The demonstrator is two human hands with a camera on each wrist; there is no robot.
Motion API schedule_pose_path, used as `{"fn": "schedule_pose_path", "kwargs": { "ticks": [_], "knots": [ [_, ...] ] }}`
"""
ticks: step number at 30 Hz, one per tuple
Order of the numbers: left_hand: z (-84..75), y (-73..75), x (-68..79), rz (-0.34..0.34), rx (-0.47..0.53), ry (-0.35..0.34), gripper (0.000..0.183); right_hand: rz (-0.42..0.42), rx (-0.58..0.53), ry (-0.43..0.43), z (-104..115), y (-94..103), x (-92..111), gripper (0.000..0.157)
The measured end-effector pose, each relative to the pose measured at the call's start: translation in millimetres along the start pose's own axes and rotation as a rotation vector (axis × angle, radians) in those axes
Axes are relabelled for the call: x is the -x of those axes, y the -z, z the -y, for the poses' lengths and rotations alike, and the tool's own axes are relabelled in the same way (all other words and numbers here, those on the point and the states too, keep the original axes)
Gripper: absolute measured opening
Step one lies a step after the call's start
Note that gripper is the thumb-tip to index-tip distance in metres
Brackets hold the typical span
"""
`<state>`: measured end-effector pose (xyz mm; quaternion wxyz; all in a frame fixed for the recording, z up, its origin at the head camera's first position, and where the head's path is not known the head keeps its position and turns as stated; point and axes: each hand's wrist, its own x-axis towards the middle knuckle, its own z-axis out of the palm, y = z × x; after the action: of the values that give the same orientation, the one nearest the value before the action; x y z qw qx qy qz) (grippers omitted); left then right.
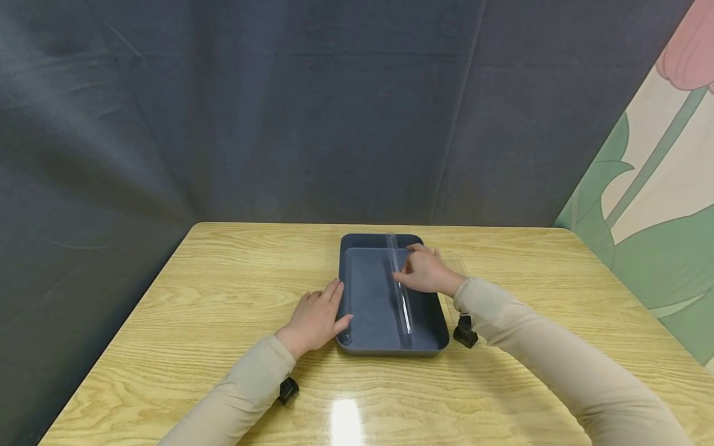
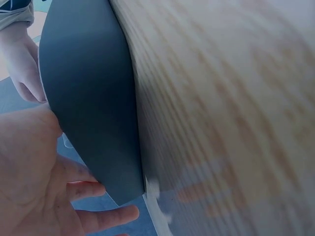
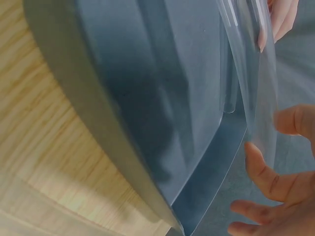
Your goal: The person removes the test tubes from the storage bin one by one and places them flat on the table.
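My right hand [image 1: 426, 271] pinches a long clear tube [image 1: 400, 297] between thumb and forefinger, over the right half of a dark blue-grey tray [image 1: 390, 352]. In the right wrist view the tube [image 3: 263, 73] slants up from the fingertips, and the other fingers stay off it. A second clear tube [image 3: 229, 88] lies inside the tray along its far side. My left hand [image 1: 315, 314] rests against the tray's left wall, its fingers fairly straight and its thumb reaching over the rim. The left wrist view shows this hand [image 2: 29, 172] beside the tray wall [image 2: 93, 93].
A flat transparent piece [image 1: 458, 266] lies on the wooden table [image 1: 251, 266] just right of the tray, partly hidden by the right forearm. Dark cloth [image 1: 334, 111] hangs behind the table. A wall with painted flowers [image 1: 669, 186] stands at the right.
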<state>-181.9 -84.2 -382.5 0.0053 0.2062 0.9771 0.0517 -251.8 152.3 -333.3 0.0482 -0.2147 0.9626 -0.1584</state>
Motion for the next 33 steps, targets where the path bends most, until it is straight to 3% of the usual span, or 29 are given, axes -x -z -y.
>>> {"fn": "schedule_pose_path", "kwargs": {
  "ticks": [17, 33],
  "knots": [
    [-0.6, -0.3, 0.0, 0.006, -0.012, 0.004, 0.067, -0.008, -0.012, -0.017, -11.7, 3.6, 6.7, 0.044],
    [-1.1, 1.3, 1.4, 0.000, 0.002, 0.000, 0.066, -0.028, -0.019, -0.043, -21.9, 6.4, 12.1, 0.036]
  ]
}}
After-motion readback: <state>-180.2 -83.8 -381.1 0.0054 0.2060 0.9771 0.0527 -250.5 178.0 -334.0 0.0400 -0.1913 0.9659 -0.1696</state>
